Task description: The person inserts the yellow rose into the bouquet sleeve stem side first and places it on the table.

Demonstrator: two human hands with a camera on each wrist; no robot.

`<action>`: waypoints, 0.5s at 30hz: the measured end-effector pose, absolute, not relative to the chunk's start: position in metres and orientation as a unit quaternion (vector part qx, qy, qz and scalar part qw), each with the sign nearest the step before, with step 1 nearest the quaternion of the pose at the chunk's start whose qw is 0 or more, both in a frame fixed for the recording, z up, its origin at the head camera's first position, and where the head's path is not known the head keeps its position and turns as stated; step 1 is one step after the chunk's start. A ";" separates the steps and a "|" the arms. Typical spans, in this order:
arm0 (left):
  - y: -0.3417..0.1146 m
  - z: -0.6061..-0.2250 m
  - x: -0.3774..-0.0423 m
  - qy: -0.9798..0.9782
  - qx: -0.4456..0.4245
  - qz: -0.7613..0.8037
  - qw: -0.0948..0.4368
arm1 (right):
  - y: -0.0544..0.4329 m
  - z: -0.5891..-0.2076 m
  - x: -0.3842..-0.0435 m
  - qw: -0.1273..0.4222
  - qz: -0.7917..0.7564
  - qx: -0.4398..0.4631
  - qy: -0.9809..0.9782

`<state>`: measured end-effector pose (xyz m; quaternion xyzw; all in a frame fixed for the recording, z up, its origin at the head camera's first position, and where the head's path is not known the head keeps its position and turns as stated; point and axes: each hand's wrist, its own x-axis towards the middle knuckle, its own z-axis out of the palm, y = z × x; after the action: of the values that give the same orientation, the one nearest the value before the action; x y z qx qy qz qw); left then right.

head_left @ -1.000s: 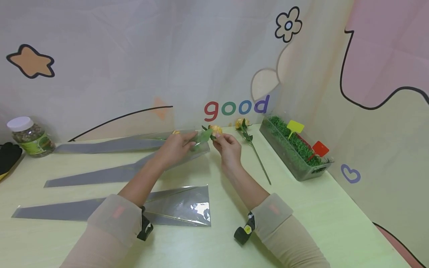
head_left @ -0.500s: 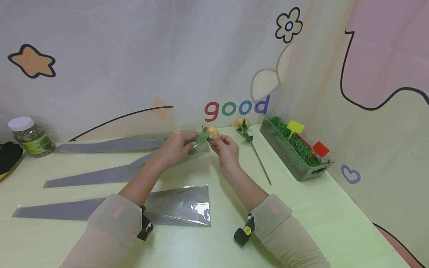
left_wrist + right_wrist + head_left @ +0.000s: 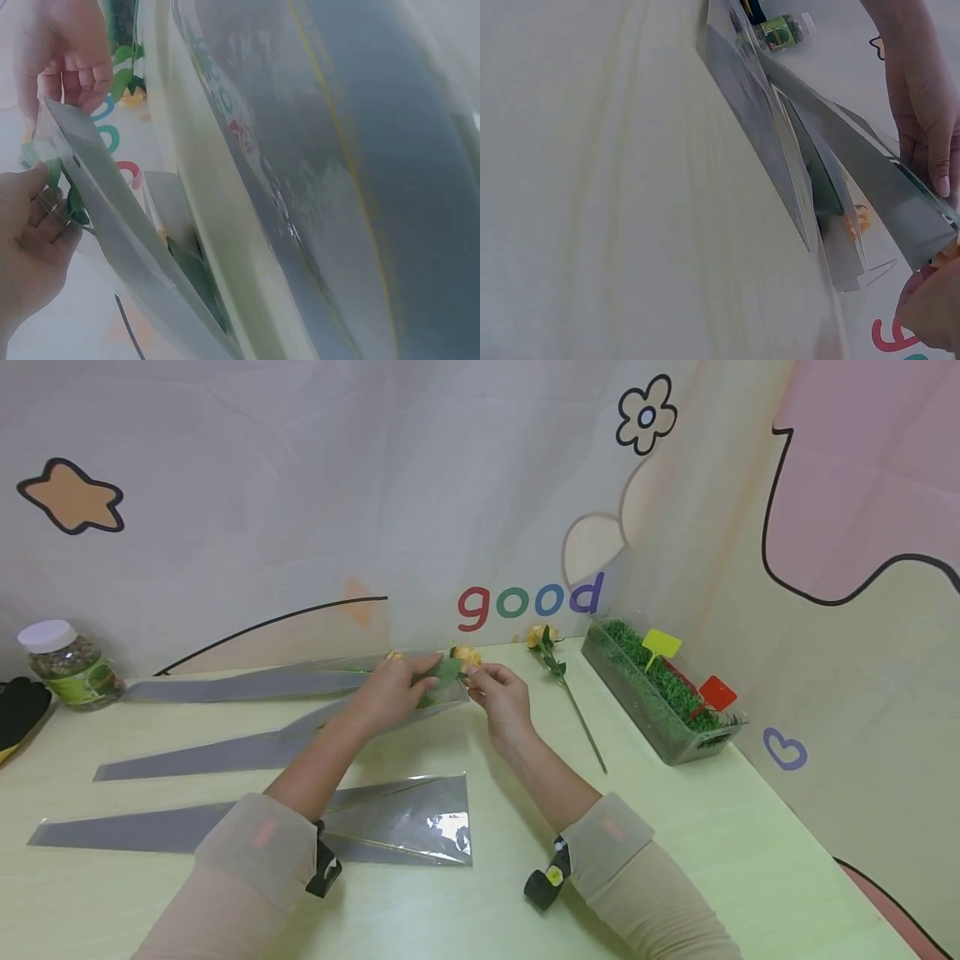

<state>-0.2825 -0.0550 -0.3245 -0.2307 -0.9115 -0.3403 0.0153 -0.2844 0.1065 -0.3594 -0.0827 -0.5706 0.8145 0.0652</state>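
Observation:
My left hand holds the open mouth of a grey-and-clear flower sleeve, its fingers curled at the edge in the left wrist view. At that mouth, my right hand pinches a yellow rose just under its bloom. The rose's stem and leaves are inside the sleeve, partly covered by the left hand. In the right wrist view, the orange-yellow petals show between the sleeve's end and the right fingers.
Behind lies another sleeve with a rose in it; a flat sleeve lies in front. To the right are a loose yellow rose and a clear planter of artificial grass. A white-lidded jar and a black item stand left.
The right hand has moved slightly left, bringing the rose further into the sleeve so its bloom sits closer to the mouth. The left hand has stayed in place.

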 end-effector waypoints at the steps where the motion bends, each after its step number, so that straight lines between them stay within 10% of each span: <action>1: -0.055 -0.324 -0.282 -0.912 -0.229 -0.340 0.012 | 0.106 -0.359 -0.284 0.064 0.813 -0.083 -0.572; 15: -0.054 -0.323 -0.281 -0.914 -0.240 -0.328 0.015 | 0.108 -0.362 -0.283 0.056 0.789 -0.062 -0.609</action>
<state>-0.2808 -0.0541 -0.3228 -0.2397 -0.9137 -0.3279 0.0145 -0.2831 0.1078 -0.3615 -0.0619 -0.6091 0.7887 0.0557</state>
